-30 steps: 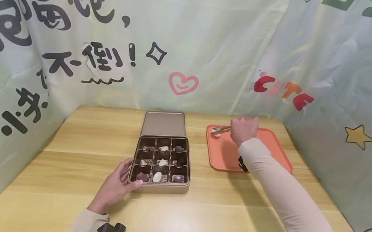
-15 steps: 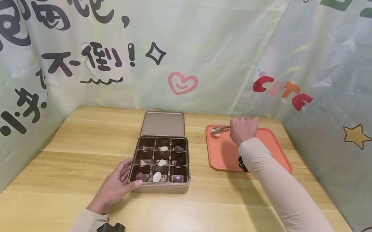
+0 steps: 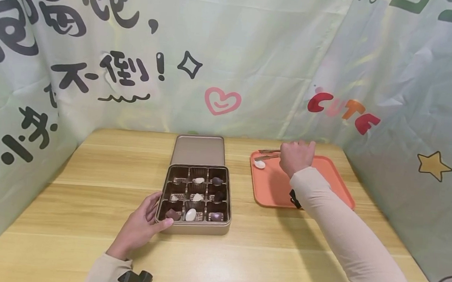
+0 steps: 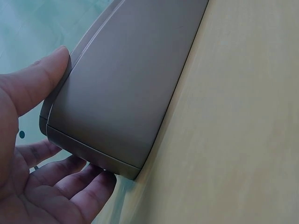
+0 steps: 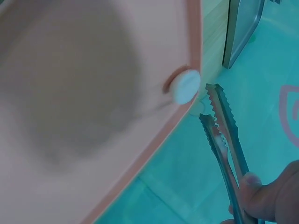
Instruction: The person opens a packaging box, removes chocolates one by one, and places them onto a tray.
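My left hand (image 3: 139, 226) grips the near left corner of a brown metal tin (image 3: 199, 230), thumb over the rim and fingers along the side; in the left wrist view the fingers bend around the tin's corner (image 4: 112, 88). Inside, a divided insert holds several white and dark pebbles, such as a smooth white one (image 3: 190, 215). Over the orange tray (image 3: 271, 197), my right hand (image 3: 297, 157) holds metal tongs (image 5: 229, 130) whose toothed tips stand apart with nothing between them. A white pebble (image 3: 259, 164) lies at the tray's far left corner, just beside the tips.
The tin's lid (image 3: 199, 150) is behind the tin. Printed cloth (image 3: 272, 65) encloses the wooden table (image 3: 88, 165) at the back and sides. A gap of tabletop separates the tin from the tray.
Earlier, the tongs' tips were close together at the white pebble. Now they have spread and risen slightly away, and the pebble lies free on the tray. My left hand and the tin stay put.
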Action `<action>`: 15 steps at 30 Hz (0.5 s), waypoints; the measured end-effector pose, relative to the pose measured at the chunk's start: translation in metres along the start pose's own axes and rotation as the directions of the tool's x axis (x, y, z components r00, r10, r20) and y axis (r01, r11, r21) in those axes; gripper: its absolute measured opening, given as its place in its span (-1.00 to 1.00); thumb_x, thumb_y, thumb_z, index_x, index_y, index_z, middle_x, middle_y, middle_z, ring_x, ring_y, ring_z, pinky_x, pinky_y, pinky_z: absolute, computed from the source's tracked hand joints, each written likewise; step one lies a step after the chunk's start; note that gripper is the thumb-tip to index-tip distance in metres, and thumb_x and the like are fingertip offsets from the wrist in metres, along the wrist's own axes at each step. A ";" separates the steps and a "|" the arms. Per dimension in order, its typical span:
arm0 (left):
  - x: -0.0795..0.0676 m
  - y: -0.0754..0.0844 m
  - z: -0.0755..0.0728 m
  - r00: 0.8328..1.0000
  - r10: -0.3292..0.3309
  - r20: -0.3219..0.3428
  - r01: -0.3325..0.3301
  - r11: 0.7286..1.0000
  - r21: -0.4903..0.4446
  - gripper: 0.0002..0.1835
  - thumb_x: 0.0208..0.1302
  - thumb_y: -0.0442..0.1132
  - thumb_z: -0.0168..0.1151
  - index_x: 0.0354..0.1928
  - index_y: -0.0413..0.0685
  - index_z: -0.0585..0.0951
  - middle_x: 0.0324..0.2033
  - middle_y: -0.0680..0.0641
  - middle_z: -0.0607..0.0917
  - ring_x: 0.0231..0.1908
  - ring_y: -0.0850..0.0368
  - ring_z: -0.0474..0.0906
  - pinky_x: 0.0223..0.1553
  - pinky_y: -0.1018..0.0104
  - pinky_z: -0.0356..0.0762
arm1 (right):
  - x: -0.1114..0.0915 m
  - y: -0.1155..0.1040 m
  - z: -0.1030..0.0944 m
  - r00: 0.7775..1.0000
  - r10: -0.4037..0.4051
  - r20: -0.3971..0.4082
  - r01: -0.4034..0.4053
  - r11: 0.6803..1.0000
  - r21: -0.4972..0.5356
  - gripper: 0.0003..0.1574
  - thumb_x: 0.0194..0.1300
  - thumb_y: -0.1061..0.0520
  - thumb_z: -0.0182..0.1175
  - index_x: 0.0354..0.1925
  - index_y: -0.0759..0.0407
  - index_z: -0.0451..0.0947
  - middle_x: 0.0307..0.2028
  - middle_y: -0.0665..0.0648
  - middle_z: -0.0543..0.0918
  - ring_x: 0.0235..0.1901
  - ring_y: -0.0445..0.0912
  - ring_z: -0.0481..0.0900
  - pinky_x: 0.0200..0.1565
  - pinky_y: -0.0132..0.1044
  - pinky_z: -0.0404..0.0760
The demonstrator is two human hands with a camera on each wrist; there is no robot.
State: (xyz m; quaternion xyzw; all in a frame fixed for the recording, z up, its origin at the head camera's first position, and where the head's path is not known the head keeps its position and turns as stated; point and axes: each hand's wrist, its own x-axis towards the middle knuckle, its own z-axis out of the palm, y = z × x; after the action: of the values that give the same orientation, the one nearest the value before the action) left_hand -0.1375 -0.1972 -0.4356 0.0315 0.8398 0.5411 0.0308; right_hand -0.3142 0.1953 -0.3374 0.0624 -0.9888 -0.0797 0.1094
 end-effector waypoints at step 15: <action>0.000 0.001 0.000 1.000 0.000 0.002 0.000 1.000 -0.003 -0.01 0.12 -0.05 0.44 0.47 -0.12 0.08 0.42 -0.34 0.13 0.35 -0.25 0.17 0.30 0.09 0.23 | -0.003 -0.006 0.001 0.994 -0.069 -0.081 0.066 0.997 -0.034 -0.75 0.33 0.23 0.13 -0.09 0.38 0.45 -0.37 0.31 0.62 -0.36 0.20 0.60 -0.24 0.10 0.57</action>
State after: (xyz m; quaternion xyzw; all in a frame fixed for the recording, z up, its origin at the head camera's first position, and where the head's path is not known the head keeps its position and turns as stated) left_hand -0.1375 -0.1967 -0.4344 0.0320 0.8391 0.5422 0.0315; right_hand -0.3105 0.1902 -0.3399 0.0974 -0.9795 -0.0960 0.1479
